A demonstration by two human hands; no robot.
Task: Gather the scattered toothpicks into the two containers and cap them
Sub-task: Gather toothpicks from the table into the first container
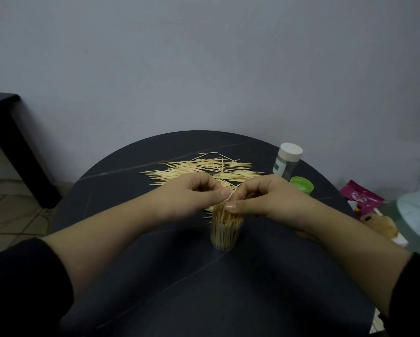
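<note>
Both hands meet over the table's middle: left hand point(196, 193) and right hand point(260, 198), fingers curled, pinch a small bunch of toothpicks point(233, 190) between them, just above the open clear container point(226, 233), which is packed with upright sticks. At 12 o'clock from it the scattered pile point(204, 169) lies on the dark round table point(155, 276). At 2 o'clock stand a second container point(288, 159) with a pale top and, nearer, a green cap point(301, 186). A pink packet point(359, 195) lies at 3 o'clock, beyond the table's edge.
</note>
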